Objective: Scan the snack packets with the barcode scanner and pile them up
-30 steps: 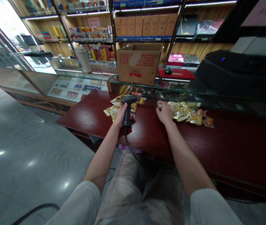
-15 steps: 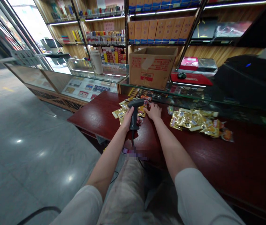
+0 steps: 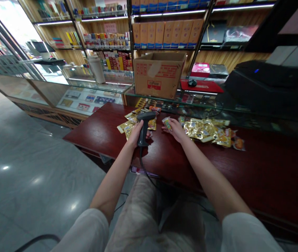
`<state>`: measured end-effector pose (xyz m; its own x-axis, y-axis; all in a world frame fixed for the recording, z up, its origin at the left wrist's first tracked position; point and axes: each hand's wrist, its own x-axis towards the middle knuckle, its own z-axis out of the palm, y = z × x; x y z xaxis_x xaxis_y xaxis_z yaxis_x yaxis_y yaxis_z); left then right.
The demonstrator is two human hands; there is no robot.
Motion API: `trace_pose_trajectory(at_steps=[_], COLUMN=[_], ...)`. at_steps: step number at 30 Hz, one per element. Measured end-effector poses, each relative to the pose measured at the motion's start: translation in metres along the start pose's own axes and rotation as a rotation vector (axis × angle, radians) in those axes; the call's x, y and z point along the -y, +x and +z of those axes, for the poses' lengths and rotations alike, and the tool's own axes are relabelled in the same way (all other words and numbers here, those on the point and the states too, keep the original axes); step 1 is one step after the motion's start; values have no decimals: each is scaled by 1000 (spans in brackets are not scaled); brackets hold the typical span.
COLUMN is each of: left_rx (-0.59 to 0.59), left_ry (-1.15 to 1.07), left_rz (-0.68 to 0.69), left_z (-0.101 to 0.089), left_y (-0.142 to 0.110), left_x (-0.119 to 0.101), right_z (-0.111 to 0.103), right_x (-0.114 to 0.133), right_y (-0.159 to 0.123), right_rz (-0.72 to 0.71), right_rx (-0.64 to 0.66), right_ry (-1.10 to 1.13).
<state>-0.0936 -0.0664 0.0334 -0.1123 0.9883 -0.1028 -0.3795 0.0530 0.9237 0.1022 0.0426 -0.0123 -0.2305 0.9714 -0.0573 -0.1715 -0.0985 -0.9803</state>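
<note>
My left hand (image 3: 136,134) grips the handle of a black barcode scanner (image 3: 144,126), held upright over the dark red counter (image 3: 106,131); its cable hangs down off the counter's front edge. My right hand (image 3: 175,128) holds a small snack packet (image 3: 167,123) just right of the scanner's head. A small heap of gold snack packets (image 3: 128,124) lies behind and left of the scanner. A larger heap of gold packets (image 3: 209,130) lies to the right of my right hand.
A cardboard box (image 3: 157,74) stands on the glass display case (image 3: 85,91) behind the counter. A black register unit (image 3: 267,85) sits at the right. A red mat with a mouse (image 3: 192,83) lies beside the box. Shelves of boxed goods fill the back wall.
My right hand went from the right heap to the left heap beside the scanner, and now holds a small packet lifted next to the scanner's head. The left hand stays put.
</note>
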Motion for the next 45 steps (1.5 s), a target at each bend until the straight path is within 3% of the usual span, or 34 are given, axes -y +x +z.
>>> trace_pose_trajectory(at_steps=[3,7,29,32,35,38,42,45], left_rx=[127,219,279,267,205,126,114,108], left_ry=[78,139,166,162,140,125,158,184], left_rz=[-16,-24,-83,-71,-67,-60,-22,-16], left_z=[1,1,6,4,1,-3,-9,-12], left_y=[-2,-2,-2,-1,3,8,17,25], left_x=[3,9,15,16,15,13,5,-3], right_z=[-12,-15,-5,-10,-29,-54,-70,-64], right_x=[7,12,13,20,29,33,27,22], right_y=[-31,-48,-51,-48,-46,-45,-46,-47], right_rz=[126,143,-24,-175,-387,-415,-345,-407], right_rx=[82,92,92,-4,-233,-441,-565,-496], right_ry=[143,201,-176,-426,-902,-1248,-1382,-1411])
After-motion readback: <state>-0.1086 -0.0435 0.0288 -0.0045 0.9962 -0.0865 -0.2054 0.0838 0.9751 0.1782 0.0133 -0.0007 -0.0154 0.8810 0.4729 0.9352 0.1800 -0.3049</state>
